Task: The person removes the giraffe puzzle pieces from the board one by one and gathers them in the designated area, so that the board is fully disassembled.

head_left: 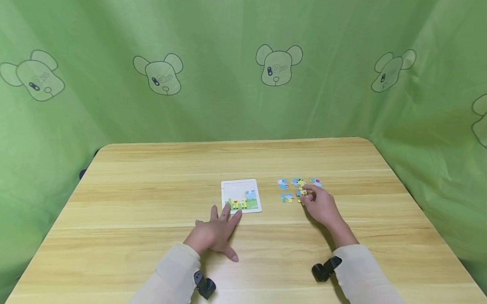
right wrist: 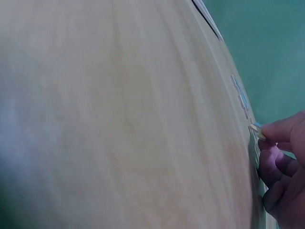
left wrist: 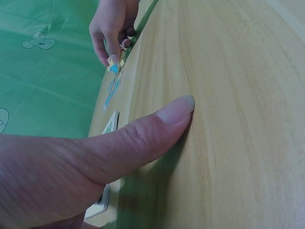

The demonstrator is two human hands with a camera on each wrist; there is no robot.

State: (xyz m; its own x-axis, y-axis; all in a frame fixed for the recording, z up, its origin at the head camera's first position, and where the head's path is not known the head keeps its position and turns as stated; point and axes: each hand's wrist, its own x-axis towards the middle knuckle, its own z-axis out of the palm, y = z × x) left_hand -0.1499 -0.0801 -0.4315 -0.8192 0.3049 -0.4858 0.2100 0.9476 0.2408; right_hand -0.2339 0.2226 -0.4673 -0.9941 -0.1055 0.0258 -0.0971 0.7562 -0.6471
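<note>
A white puzzle tray [head_left: 238,184] lies on the table, with several joined jigsaw pieces [head_left: 250,203] along its lower and right parts. My left hand [head_left: 218,234] is spread flat with straight fingers, its fingertips at the tray's near edge. In the left wrist view its thumb [left wrist: 138,136] stretches out over the wood. To the right, my right hand [head_left: 321,206] pinches a yellow and blue puzzle piece [left wrist: 115,66] between thumb and fingers. The fingers partly cover that piece. Loose puzzle pieces [head_left: 282,184] lie in rough rows beside this hand.
The wooden table [head_left: 145,193] has light grain and rounded far corners. A green curtain [head_left: 213,101] with printed bear heads hangs behind it and along both sides. Each sleeve carries a black wrist camera [head_left: 204,285] close above the tabletop.
</note>
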